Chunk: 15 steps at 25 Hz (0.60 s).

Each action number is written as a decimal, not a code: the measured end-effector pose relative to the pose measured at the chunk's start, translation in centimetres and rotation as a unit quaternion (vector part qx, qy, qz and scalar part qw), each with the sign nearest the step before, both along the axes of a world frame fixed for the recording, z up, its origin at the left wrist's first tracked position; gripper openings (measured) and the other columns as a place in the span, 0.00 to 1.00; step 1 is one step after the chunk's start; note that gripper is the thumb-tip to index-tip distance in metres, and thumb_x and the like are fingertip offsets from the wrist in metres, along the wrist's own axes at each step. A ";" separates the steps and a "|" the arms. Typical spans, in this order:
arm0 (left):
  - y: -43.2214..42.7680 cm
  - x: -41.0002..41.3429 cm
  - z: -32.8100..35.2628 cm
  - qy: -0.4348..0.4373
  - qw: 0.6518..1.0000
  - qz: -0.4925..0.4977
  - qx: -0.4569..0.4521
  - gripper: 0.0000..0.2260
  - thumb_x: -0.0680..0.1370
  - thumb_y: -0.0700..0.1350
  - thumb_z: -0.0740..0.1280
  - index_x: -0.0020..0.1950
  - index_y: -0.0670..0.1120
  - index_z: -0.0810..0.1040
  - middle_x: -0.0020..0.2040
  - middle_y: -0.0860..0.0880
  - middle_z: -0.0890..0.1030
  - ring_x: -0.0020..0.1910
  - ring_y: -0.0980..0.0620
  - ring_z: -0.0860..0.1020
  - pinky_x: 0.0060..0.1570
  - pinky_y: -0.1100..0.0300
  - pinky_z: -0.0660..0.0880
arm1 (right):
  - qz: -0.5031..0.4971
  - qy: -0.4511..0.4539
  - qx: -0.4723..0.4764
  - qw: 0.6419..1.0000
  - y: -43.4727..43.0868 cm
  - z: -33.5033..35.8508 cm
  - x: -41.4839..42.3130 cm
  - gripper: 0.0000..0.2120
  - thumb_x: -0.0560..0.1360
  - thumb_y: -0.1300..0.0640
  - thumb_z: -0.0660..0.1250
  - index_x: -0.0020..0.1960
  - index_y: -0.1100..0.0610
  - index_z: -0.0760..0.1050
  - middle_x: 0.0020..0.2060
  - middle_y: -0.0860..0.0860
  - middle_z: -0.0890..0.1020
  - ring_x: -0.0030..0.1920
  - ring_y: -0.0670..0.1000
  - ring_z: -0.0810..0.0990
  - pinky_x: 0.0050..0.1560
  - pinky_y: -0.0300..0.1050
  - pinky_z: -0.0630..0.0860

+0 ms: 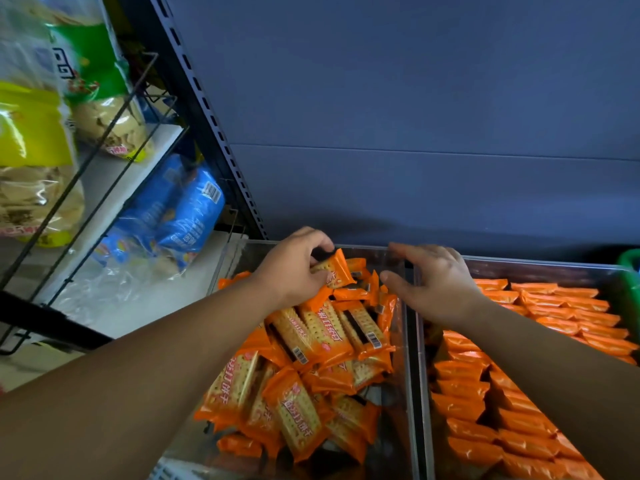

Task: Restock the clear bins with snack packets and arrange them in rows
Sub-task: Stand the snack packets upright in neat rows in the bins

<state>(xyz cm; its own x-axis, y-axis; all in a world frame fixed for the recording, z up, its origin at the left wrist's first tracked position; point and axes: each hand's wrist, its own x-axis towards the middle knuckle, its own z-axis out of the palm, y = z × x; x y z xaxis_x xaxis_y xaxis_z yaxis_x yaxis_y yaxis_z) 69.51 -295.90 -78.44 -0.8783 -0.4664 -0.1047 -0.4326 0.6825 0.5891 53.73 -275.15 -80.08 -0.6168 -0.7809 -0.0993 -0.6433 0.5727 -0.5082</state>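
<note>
- A plain blue-grey back panel (415,98) fills the view beyond both hands.
- Up and to the left of the left hand, a wire-fronted shelf (104,157) carries large yellow and green snack bags (38,133). Blue packs (187,213) lie on the level below, nearer that hand.
- Under the left hand sits a clear bin (242,252). It holds a loose pile of orange cracker packets (311,368), which face all ways.
- Under the right wrist and forearm, just beside the first bin, a second clear bin (519,264) holds rows of orange packets (502,410), which stand neatly on edge.
- The left hand (294,268) is at the far end of the loose pile. Its fingers and thumb are curled round a single cracker packet (336,270), which is tilted above the heap.
- The right hand (436,282) hovers just right of that packet, over the walls where the two bins meet. Its fingers are spread and relaxed, and it holds nothing.
</note>
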 end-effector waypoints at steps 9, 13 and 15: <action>0.6 0.8 0.3 0.017 0.998 -0.023 -0.060 0.25 0.76 0.51 0.77 0.72 0.52 0.74 0.66 0.57 0.69 0.48 0.57 0.79 0.49 0.64 0.76 | 0.004 0.023 0.003 1.000 0.0 0.0 0.4 0.30 0.80 0.37 0.63 0.80 0.44 0.64 0.71 0.47 0.76 0.76 0.52 0.66 0.79 0.53 0.54; 0.9 0.8 0.0 0.012 0.998 -0.038 -0.056 0.23 0.78 0.56 0.74 0.71 0.50 0.77 0.68 0.57 0.70 0.51 0.56 0.78 0.53 0.61 0.77 | 0.007 0.020 -0.006 1.000 0.0 0.1 0.5 0.29 0.81 0.38 0.63 0.80 0.45 0.65 0.70 0.48 0.77 0.76 0.52 0.67 0.78 0.52 0.54; 1.0 0.9 0.1 0.010 0.997 -0.048 -0.053 0.27 0.79 0.58 0.72 0.75 0.49 0.75 0.71 0.56 0.68 0.52 0.55 0.78 0.56 0.58 0.78 | 0.008 0.022 -0.010 1.000 0.0 0.0 0.4 0.29 0.81 0.39 0.64 0.79 0.46 0.66 0.70 0.48 0.78 0.75 0.53 0.67 0.78 0.53 0.55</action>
